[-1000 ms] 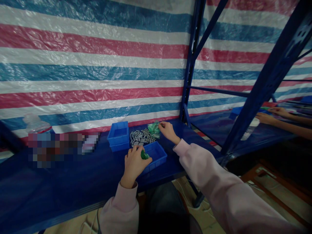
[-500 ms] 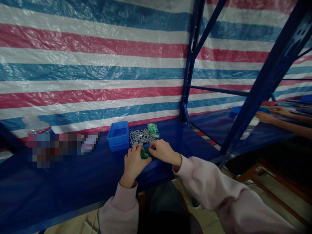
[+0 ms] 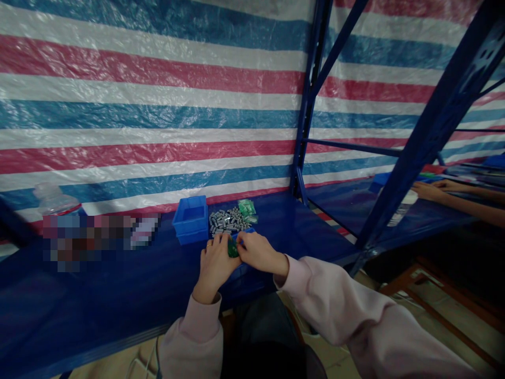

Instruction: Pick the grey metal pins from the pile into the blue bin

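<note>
My left hand [image 3: 216, 262] is closed round a small green piece [image 3: 232, 249], held over a blue tray [image 3: 240, 271] that both hands mostly hide. My right hand [image 3: 258, 252] meets it from the right, fingers pinched against the same green piece. Just behind the hands lies a heap of small grey metal cylinders [image 3: 227, 220] on the blue bench [image 3: 118, 295]. A clear bag of green pieces [image 3: 247, 208] sits at the heap's right end. An empty-looking blue bin [image 3: 191, 219] stands to the heap's left.
A striped tarpaulin [image 3: 158, 116] closes off the back. Blue rack posts [image 3: 305, 105] rise at the bench's right end. Another person's hands and forearms [image 3: 453, 192] rest on the neighbouring bench at far right. A clear plastic bottle [image 3: 51, 199] lies at far left.
My right hand has left the bag of green pieces and come back to my left hand, where it now pinches the green piece. My left hand has barely moved.
</note>
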`<state>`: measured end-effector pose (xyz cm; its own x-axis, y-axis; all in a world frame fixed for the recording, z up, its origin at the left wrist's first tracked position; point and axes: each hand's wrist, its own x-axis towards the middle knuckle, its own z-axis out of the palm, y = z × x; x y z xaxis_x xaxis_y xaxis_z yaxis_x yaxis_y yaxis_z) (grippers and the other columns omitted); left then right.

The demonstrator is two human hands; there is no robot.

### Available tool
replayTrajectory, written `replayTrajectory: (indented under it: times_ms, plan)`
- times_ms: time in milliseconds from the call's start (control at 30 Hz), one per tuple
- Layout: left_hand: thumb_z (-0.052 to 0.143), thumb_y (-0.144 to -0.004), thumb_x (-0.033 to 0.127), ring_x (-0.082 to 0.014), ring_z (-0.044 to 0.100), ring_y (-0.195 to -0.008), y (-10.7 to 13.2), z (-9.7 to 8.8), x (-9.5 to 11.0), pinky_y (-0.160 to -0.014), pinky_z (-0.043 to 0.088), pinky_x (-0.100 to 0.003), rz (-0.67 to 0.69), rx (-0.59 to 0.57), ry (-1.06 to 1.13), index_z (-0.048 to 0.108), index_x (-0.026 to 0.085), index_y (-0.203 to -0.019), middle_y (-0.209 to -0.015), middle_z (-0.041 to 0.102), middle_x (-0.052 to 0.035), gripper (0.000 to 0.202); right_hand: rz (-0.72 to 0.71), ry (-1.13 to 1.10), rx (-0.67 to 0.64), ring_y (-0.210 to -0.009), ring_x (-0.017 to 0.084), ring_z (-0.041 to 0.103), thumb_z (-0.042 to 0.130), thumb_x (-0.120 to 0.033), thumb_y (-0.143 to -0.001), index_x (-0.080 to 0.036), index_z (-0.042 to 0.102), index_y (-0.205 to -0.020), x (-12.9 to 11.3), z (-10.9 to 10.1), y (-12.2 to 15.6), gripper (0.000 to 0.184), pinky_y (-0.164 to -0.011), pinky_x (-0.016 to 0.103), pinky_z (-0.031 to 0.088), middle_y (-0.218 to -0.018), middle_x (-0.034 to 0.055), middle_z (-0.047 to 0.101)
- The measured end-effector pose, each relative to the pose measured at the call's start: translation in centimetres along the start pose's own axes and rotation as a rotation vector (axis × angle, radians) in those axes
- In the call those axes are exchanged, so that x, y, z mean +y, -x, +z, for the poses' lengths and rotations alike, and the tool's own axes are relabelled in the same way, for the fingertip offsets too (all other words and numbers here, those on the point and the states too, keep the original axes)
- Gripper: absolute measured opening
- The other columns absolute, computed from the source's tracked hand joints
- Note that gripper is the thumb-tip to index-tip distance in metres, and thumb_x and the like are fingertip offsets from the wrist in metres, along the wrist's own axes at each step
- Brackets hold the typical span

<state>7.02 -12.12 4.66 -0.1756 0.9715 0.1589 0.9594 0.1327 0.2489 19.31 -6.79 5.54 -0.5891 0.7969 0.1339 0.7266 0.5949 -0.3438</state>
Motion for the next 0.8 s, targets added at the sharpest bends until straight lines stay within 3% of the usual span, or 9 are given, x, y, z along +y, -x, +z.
replayTrajectory:
  times_ms: [167,333,600,700,800]
  plan:
    - [0.049,-0.078,0.037,-0.0263,0.046,-0.110,-0.1,0.1,-0.1,-0.082,0.038,-0.037,0.039,0.006,0.041,0.036,0.033,-0.129,-0.129,0.045,-0.0041,0.053,-0.053,0.038,-0.038,-0.080,0.021,0.062,0.040,-0.020,-0.081,-0.015,0.054,-0.106,-0.2,-0.4,0.5,0.029,-0.064,0.028,0.041,-0.092,0.0118,0.066]
    - [0.047,-0.080,0.041,-0.0265,0.047,-0.107,-0.2,0.2,-0.3,-0.078,0.038,-0.037,0.064,-0.019,0.010,0.052,0.031,-0.112,-0.125,0.048,-0.0028,0.034,-0.124,-0.011,-0.104,-0.073,0.020,0.061,0.039,-0.020,-0.081,-0.013,0.051,-0.106,0.2,-1.2,0.5,0.028,-0.058,0.027,0.038,-0.087,0.0107,0.065]
    - [0.053,-0.076,0.045,-0.0267,0.047,-0.104,-0.3,0.6,-0.3,-0.079,0.039,-0.038,0.063,0.024,0.016,0.054,0.029,-0.104,-0.119,0.051,-0.0031,0.032,-0.267,-0.199,-0.333,-0.064,0.013,0.057,0.046,-0.016,-0.079,-0.013,0.055,-0.101,1.8,-3.1,-1.6,0.025,-0.056,0.021,0.039,-0.074,0.0026,0.065]
    - [0.055,-0.074,0.041,-0.0266,0.048,-0.104,-0.3,0.5,0.0,-0.080,0.039,-0.039,0.039,0.024,0.017,0.054,0.029,-0.100,-0.116,0.052,-0.0029,0.029,-0.206,-0.241,-0.234,-0.067,0.013,0.059,0.044,-0.015,-0.080,-0.014,0.059,-0.097,3.2,-3.5,-4.1,0.022,-0.059,0.021,0.040,-0.072,0.0023,0.066]
    - [0.057,-0.073,0.039,-0.0258,0.048,-0.102,-0.2,0.3,0.1,-0.080,0.039,-0.039,0.036,0.025,0.026,0.055,0.028,-0.096,-0.113,0.052,-0.0026,0.026,-0.088,-0.155,0.076,-0.079,0.016,0.061,0.044,-0.014,-0.080,-0.015,0.059,-0.103,5.5,-3.2,-7.2,0.028,-0.067,0.024,0.043,-0.089,0.0063,0.067]
